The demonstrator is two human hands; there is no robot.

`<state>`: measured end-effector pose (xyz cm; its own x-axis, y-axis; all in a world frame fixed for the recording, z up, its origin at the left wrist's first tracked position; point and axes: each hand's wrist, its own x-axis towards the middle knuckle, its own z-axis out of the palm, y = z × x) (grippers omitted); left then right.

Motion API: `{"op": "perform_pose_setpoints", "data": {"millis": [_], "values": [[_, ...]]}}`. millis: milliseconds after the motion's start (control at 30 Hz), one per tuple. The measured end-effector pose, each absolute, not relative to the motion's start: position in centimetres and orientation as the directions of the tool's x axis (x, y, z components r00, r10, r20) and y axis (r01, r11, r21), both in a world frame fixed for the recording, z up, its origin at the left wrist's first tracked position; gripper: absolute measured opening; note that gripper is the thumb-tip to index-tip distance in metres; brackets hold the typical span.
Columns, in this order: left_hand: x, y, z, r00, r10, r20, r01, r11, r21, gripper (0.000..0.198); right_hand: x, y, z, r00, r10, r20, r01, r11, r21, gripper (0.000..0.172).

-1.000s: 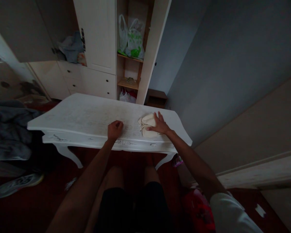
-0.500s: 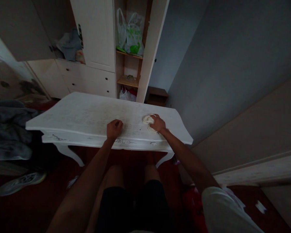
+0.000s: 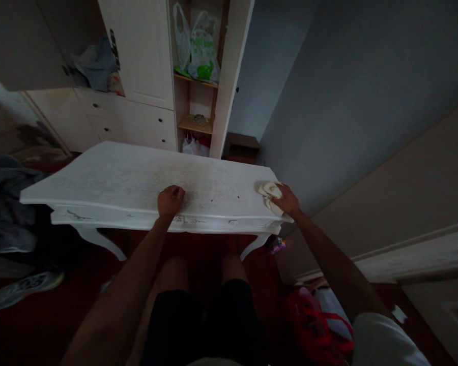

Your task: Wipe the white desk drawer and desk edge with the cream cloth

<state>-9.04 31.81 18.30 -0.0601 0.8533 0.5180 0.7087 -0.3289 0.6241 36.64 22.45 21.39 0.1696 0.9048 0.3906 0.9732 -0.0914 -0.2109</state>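
My right hand [image 3: 287, 200] grips a crumpled cream cloth [image 3: 270, 190] and presses it on the right end of the white table [image 3: 130, 168]. The fingers are bent over the cloth's right side, partly hidden by it. My left hand [image 3: 171, 200] rests near the middle of the table's front edge, curled into a loose fist with nothing visible in it. Grey smudges spread over the tabletop around and behind the left hand. A couple of small dark specks lie between the two hands.
Behind the table stands a white wardrobe [image 3: 145, 56] with an open door and plastic bags [image 3: 203, 53] on its shelf. A grey wall rises at the right. A red bag [image 3: 313, 325] sits on the floor at right; a shoe [image 3: 21, 291] and clothes [image 3: 7, 203] are at left.
My right hand has slid the cloth rightward to the table's right end. My left hand stays at the front edge while the whole view has shifted slightly.
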Motion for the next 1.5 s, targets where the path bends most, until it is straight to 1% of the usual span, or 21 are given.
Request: {"op": "perform_pose_setpoints", "data": {"millis": [67, 133, 233, 300, 367, 433, 467, 500, 567, 633, 667, 700, 767, 800, 867, 1000, 1133, 1167, 1367, 1500], "values": [[-9.1, 31.8, 18.3, -0.059, 0.851, 0.522, 0.707, -0.334, 0.623, 0.028, 36.5, 22.6, 20.4, 0.19, 0.906, 0.377, 0.964, -0.1, -0.246, 0.063], [-9.0, 31.8, 18.3, -0.076, 0.854, 0.515, 0.692, -0.327, 0.644, 0.027, 35.8, 22.9, 19.7, 0.251, 0.885, 0.393, 0.951, -0.149, -0.271, 0.062], [-8.8, 31.9, 18.4, -0.13, 0.859, 0.495, 0.65, -0.304, 0.697, 0.027, 34.8, 22.9, 19.1, 0.31, 0.846, 0.434, 0.936, -0.192, -0.295, 0.062], [-8.7, 31.8, 18.6, -0.198, 0.86, 0.47, 0.58, -0.284, 0.764, 0.025, 34.6, 22.7, 19.0, 0.325, 0.82, 0.471, 0.93, -0.188, -0.315, 0.062], [-8.8, 31.3, 18.8, -0.312, 0.86, 0.403, 0.402, -0.265, 0.876, 0.027, 34.5, 22.4, 18.8, 0.338, 0.799, 0.498, 0.923, -0.177, -0.343, 0.062], [-8.9, 30.1, 18.9, -0.402, 0.873, 0.275, 0.125, -0.245, 0.961, 0.032, 34.6, 22.1, 18.7, 0.349, 0.788, 0.507, 0.915, -0.169, -0.367, 0.062], [-8.9, 29.1, 18.8, -0.419, 0.885, 0.205, -0.014, -0.232, 0.973, 0.035, 34.6, 22.1, 18.7, 0.351, 0.787, 0.507, 0.912, -0.166, -0.374, 0.062], [-8.8, 27.9, 18.4, -0.408, 0.902, 0.142, -0.137, -0.214, 0.967, 0.038, 34.6, 22.0, 18.6, 0.351, 0.787, 0.507, 0.911, -0.163, -0.378, 0.062], [-7.8, 25.1, 17.3, -0.358, 0.932, 0.055, -0.306, -0.173, 0.936, 0.037, 34.6, 22.0, 18.6, 0.351, 0.787, 0.508, 0.91, -0.159, -0.383, 0.062], [-6.0, 22.3, 15.6, -0.231, 0.973, -0.003, -0.412, -0.095, 0.906, 0.033, 34.6, 22.0, 18.5, 0.35, 0.784, 0.513, 0.909, -0.153, -0.387, 0.062], [-4.7, 21.1, 14.7, -0.148, 0.988, -0.052, -0.428, -0.016, 0.903, 0.032, 34.6, 22.0, 18.5, 0.35, 0.781, 0.518, 0.909, -0.151, -0.388, 0.062], [-3.4, 20.2, 13.9, -0.056, 0.989, -0.134, -0.439, 0.096, 0.893, 0.029, 34.6, 22.0, 18.4, 0.35, 0.777, 0.523, 0.91, -0.15, -0.386, 0.062], [-0.5, 19.0, 12.4, 0.124, 0.931, -0.344, -0.434, 0.363, 0.825, 0.019, 34.6, 21.9, 18.4, 0.346, 0.774, 0.531, 0.914, -0.151, -0.377, 0.062], [0.8, 18.7, 11.9, 0.199, 0.887, -0.416, -0.414, 0.461, 0.785, 0.015, 34.6, 21.9, 18.4, 0.343, 0.773, 0.533, 0.916, -0.151, -0.371, 0.061], [3.0, 18.9, 11.2, 0.288, 0.821, -0.492, -0.387, 0.57, 0.724, 0.011, 34.6, 21.9, 18.4, 0.345, 0.772, 0.533, 0.917, -0.156, -0.367, 0.061], [5.7, 20.5, 11.2, 0.373, 0.76, -0.532, -0.377, 0.648, 0.661, 0.009, 34.4, 21.8, 18.6, 0.355, 0.773, 0.526, 0.91, -0.159, -0.382, 0.061], [6.5, 22.1, 11.4, 0.49, 0.632, -0.6, -0.379, 0.774, 0.507, 0.008, 34.4, 21.9, 18.7, 0.357, 0.777, 0.519, 0.905, -0.15, -0.398, 0.061], [6.6, 22.4, 11.4, 0.502, 0.612, -0.611, -0.373, 0.79, 0.486, 0.008, 34.5, 21.9, 18.7, 0.356, 0.778, 0.518, 0.905, -0.148, -0.399, 0.061], [6.9, 22.8, 11.6, 0.547, 0.558, -0.624, -0.277, 0.824, 0.494, 0.014, 34.7, 22.1, 18.2, 0.341, 0.762, 0.55, 0.918, -0.145, -0.368, 0.06], [7.5, 22.7, 11.7, 0.496, 0.584, -0.642, -0.252, 0.805, 0.537, 0.019, 34.4, 21.9, 18.4, 0.347, 0.778, 0.523, 0.913, -0.152, -0.379, 0.061]]}}
